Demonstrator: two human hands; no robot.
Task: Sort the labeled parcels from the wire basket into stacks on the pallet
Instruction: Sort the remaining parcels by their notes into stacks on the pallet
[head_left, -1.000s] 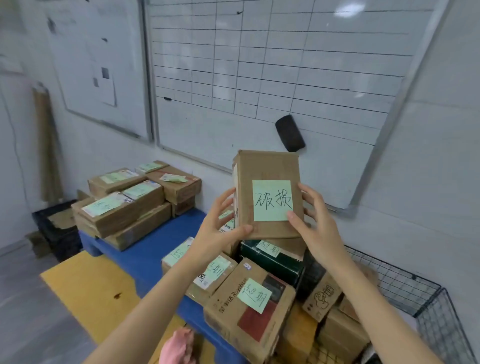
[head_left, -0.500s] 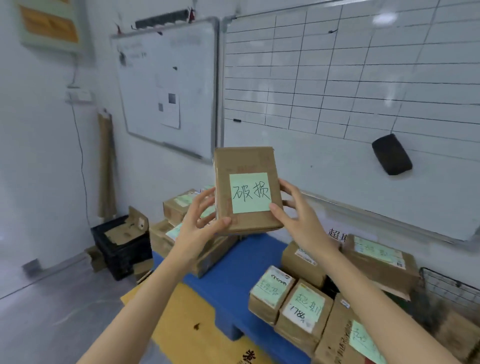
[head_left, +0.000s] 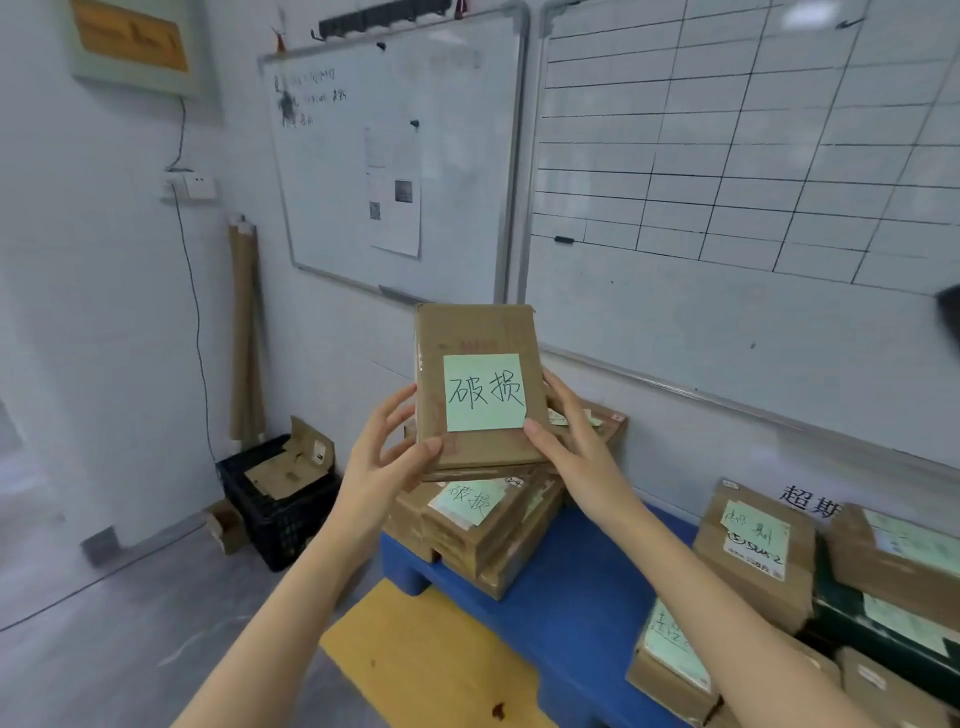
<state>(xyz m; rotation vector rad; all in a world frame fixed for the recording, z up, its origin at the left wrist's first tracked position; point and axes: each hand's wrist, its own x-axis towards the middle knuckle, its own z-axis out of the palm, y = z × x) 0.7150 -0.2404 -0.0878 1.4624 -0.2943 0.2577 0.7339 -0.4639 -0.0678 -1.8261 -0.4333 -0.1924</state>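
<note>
Head view, left to right: a black crate (head_left: 280, 512) sits on the floor by the wall and holds torn cardboard scraps (head_left: 291, 467).

Next comes the left hand (head_left: 387, 462). Its thumb is pressed on the lower left corner of the parcel (head_left: 478, 332) and its fingers (head_left: 397, 410) reach behind the left edge, only partly closed. The parcel is held upright in the air, face to the camera. It sits just above and in front of a stack (head_left: 467, 525) at the left end of the blue pallet (head_left: 571, 597).

A green note (head_left: 484, 392) on its face reads 破损, and the top box of that stack carries a note with the same characters, so this looks like its pile.

The right hand (head_left: 576, 457) mirrors the left, with its thumb at the note's lower right corner and its fingers (head_left: 561, 389) spread behind the right edge.

The parcel is a flat, stiff cardboard box, and it seems light, since fingertips alone carry it. The label means damaged, so it probably wants gentle setting down. The two long edges are the best hold, with thumbs kept off the note, which could peel.

Farther right on the pallet lie other parcels (head_left: 753, 551) whose notes carry different writing. The wire basket is not in view.
</note>
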